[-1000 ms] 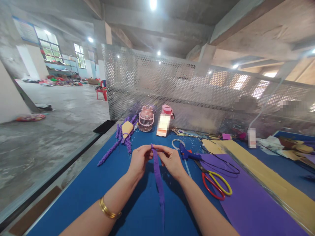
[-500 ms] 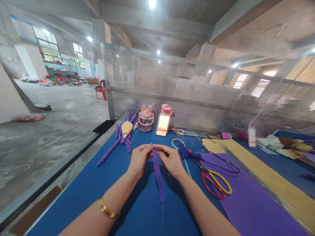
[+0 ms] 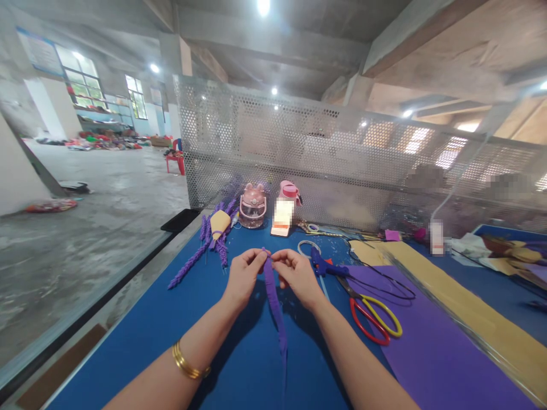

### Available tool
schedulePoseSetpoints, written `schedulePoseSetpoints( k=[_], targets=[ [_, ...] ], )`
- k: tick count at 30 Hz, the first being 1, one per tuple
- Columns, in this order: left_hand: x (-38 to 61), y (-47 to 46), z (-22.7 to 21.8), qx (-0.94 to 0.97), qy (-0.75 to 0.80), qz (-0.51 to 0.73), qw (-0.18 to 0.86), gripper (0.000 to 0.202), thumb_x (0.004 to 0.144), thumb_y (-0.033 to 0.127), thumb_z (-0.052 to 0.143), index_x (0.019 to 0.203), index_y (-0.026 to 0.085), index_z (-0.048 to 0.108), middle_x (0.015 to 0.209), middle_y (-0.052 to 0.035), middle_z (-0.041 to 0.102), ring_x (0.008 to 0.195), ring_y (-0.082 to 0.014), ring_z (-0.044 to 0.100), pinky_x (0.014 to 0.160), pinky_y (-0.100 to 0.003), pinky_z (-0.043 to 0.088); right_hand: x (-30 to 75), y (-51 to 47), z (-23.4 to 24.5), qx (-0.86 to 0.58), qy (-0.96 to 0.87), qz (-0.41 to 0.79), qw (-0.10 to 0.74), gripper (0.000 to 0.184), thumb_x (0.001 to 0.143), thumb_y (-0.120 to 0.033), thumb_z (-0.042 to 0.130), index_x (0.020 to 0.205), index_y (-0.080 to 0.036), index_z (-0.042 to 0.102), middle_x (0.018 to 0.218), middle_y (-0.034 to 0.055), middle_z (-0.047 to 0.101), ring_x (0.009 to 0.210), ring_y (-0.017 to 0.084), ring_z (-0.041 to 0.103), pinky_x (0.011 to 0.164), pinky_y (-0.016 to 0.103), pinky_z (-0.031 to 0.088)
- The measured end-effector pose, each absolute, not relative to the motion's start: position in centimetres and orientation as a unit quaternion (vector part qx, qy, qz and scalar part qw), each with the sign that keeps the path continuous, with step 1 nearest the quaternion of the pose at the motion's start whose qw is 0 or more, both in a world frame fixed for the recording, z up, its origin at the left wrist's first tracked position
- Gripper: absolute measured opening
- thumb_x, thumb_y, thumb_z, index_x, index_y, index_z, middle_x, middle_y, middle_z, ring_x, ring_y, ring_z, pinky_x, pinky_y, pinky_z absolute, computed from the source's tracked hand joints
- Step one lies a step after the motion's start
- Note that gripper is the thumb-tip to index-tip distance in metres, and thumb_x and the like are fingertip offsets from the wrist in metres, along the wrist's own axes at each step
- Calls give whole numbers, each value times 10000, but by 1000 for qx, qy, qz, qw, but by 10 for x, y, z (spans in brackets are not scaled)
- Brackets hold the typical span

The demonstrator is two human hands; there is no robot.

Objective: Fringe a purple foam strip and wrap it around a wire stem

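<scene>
A long purple paper strip (image 3: 276,310) hangs down over the blue tabletop, its upper end between my hands. My left hand (image 3: 245,276) pinches that top end between thumb and fingers. Beside it my right hand (image 3: 297,278) has thumb and fingertips pressed together at the strip's right edge; whether they grip the strip itself is hard to see. Right of my hands lie a blue glue gun (image 3: 327,265) with a black cord and scissors (image 3: 370,313) with one red and one yellow handle. Purple flower stems (image 3: 190,267) rest to the left.
A purple sheet (image 3: 431,336) and a tan paper roll (image 3: 461,290) cover the table's right side. At the back stand a pink bottle (image 3: 253,208) and a lit phone (image 3: 282,219), before a perforated metal screen (image 3: 316,159). A black tray-like object (image 3: 182,220) sits at the left edge.
My right fingers have shifted slightly, drawing a little away from the strip's top. The strip's upper part has swung a bit left; my left hand keeps its pinch.
</scene>
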State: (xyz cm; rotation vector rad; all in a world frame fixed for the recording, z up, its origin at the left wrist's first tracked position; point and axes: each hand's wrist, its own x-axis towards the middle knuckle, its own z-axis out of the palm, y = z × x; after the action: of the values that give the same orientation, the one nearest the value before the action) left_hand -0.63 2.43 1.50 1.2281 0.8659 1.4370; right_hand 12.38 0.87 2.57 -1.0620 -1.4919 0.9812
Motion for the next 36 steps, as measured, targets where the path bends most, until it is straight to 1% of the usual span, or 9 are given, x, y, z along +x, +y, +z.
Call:
schedulePoseSetpoints(
  k=[3, 6, 11, 17, 21, 24, 27, 30, 36],
  targets=[
    [-5, 23, 16, 516, 363, 593, 500, 225, 678, 342, 626, 731, 127, 667, 573, -6, 616, 540, -113, 503, 546, -220, 387, 124, 8, 29, -445, -627, 407, 493, 141, 758, -292, 528, 776, -156, 560, 622, -37, 569, 350, 46, 463, 348, 157, 313],
    [-5, 21, 17, 528, 363, 597, 483, 193, 675, 324, 626, 685, 136, 665, 561, -3, 622, 535, -113, 510, 543, -214, 391, 124, 10, 29, -453, -632, 399, 486, 218, 788, -362, 512, 733, -155, 550, 607, -29, 569, 338, 48, 465, 335, 155, 313],
    [-4, 19, 16, 549, 362, 597, 459, 187, 686, 317, 617, 683, 139, 671, 586, -7, 631, 561, -123, 532, 570, -217, 411, 124, 16, 25, -461, -633, 381, 491, 291, 775, -430, 538, 671, -159, 529, 552, -35, 544, 329, 54, 461, 321, 155, 311],
    [-4, 18, 14, 569, 366, 593, 438, 201, 718, 319, 590, 712, 135, 672, 616, -21, 646, 592, -141, 559, 595, -229, 435, 124, 15, 26, -460, -644, 373, 485, 294, 773, -419, 542, 638, -158, 535, 532, -37, 536, 330, 58, 457, 321, 163, 313],
    [-4, 17, 14, 571, 368, 593, 432, 208, 708, 327, 602, 717, 137, 686, 628, -29, 650, 612, -156, 569, 607, -237, 442, 125, 15, 27, -465, -645, 361, 487, 286, 765, -404, 544, 606, -167, 525, 495, -46, 514, 323, 64, 437, 315, 174, 311],
    [-3, 16, 14, 562, 367, 592, 446, 209, 690, 324, 615, 738, 138, 698, 634, -26, 649, 600, -152, 559, 584, -231, 435, 125, 16, 27, -470, -641, 350, 495, 269, 755, -385, 549, 589, -177, 511, 449, -62, 474, 321, 69, 418, 315, 180, 303],
    [-2, 15, 15, 560, 375, 592, 442, 194, 678, 314, 623, 725, 143, 702, 597, -6, 629, 548, -127, 522, 545, -216, 409, 125, 16, 26, -472, -638, 342, 504, 263, 747, -371, 555, 571, -184, 498, 418, -72, 439, 322, 69, 403, 317, 180, 294],
    [-1, 16, 15, 566, 380, 590, 433, 183, 686, 311, 612, 692, 148, 696, 558, 8, 606, 526, -115, 504, 531, -210, 391, 124, 16, 27, -469, -634, 350, 506, 264, 743, -372, 560, 567, -183, 505, 421, -68, 451, 320, 68, 397, 314, 181, 287],
    [-2, 19, 13, 562, 373, 590, 445, 169, 696, 290, 597, 694, 149, 689, 598, -9, 639, 565, -127, 542, 568, -218, 419, 123, 15, 28, -457, -619, 385, 510, 266, 738, -366, 572, 567, -168, 523, 460, -54, 507, 318, 54, 400, 317, 172, 277]
  ],
)
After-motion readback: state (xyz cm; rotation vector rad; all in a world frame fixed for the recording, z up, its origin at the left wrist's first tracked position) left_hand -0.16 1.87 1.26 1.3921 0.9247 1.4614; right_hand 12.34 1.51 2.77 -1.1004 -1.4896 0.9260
